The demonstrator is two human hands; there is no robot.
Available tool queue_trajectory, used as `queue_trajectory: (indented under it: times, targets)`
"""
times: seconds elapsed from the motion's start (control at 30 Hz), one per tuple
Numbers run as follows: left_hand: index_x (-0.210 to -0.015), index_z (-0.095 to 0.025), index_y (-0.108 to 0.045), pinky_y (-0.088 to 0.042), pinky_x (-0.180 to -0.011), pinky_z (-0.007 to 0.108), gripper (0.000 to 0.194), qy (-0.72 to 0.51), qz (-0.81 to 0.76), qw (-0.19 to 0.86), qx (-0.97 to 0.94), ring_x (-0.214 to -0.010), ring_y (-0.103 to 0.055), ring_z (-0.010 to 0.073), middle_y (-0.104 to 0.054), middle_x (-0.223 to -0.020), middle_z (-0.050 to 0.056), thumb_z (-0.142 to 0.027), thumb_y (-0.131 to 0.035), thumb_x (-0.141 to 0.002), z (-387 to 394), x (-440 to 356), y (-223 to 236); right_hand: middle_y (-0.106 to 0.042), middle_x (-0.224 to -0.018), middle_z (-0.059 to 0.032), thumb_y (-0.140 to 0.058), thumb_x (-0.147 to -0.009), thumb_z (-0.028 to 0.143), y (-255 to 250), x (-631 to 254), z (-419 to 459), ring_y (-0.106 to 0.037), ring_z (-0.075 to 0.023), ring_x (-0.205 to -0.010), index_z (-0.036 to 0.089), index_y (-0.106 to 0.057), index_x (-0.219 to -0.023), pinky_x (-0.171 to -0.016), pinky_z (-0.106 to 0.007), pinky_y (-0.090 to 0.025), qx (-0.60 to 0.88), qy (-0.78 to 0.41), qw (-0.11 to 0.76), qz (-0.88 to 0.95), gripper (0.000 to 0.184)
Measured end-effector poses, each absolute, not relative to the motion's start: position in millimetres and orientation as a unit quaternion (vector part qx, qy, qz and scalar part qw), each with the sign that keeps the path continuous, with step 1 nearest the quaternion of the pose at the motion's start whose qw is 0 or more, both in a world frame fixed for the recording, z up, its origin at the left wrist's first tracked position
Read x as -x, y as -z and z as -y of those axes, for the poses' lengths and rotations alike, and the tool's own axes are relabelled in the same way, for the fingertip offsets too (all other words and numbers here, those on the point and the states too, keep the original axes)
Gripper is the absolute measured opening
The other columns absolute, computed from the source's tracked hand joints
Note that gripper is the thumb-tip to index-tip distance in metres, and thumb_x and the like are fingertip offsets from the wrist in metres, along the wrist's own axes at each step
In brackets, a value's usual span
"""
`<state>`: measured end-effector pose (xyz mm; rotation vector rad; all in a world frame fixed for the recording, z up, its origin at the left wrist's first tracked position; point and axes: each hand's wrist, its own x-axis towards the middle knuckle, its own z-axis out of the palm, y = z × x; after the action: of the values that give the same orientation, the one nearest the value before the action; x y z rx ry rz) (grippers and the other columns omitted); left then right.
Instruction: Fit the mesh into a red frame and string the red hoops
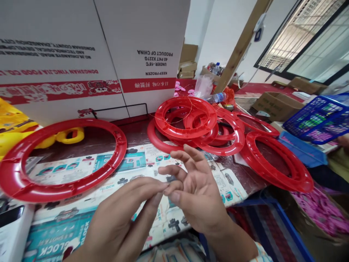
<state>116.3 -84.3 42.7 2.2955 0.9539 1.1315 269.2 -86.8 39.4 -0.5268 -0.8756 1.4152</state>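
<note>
My left hand (120, 218) and my right hand (196, 189) meet low in the middle of the view, fingertips touching. The left fingers are pressed together in a pinch; whatever is between them is too small to name. The right hand's fingers are curled and spread, palm facing left, with thumb and forefinger at the left fingertips. A thin thread seems to run up toward the pile of red plastic rings (196, 123) behind the hands. A single large red ring (16, 182) lies flat to the left on printed toy-packaging sheets (131, 163).
A big white carton (89, 47) stands at the back left, yellow plastic parts (69, 135) below it. Blue baskets (316, 116) and brown boxes (275, 103) sit at the right. Pink small parts (324, 214) fill a box at lower right. Bottles and bags clutter the far table.
</note>
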Motion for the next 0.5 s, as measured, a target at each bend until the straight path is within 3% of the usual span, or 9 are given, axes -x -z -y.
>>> queue_trajectory:
  times: [0.3, 0.5]
  targets:
    - [-0.103, -0.022, -0.058, -0.052, -0.071, 0.012, 0.016, -0.398, -0.354, 0.139, -0.835, -0.089, -0.068, 0.0100, -0.071, -0.100, 0.002, -0.017, -0.051, -0.089, 81.4, -108.8, -38.0, -0.049, -0.123, 0.0022, -0.072, -0.070, 0.003, -34.8, -267.9, 87.5, -0.063, -0.0105, -0.101, 0.039, -0.049, -0.119, -0.071, -0.014, -0.058, 0.245, -0.575, 0.642, 0.444, 0.065]
    - [-0.101, -0.021, -0.059, -0.052, -0.079, 0.012, 0.014, -0.387, -0.347, 0.116, -0.847, -0.085, -0.069, 0.0088, -0.073, -0.096, 0.003, -0.017, -0.053, -0.089, 76.3, -110.0, -38.2, -0.048, -0.122, 0.0035, -0.067, -0.074, 0.001, -34.4, -267.1, 88.2, -0.062, -0.0086, -0.104, 0.041, -0.049, -0.118, -0.074, -0.014, -0.058, 0.260, -0.543, 0.646, 0.470, 0.062]
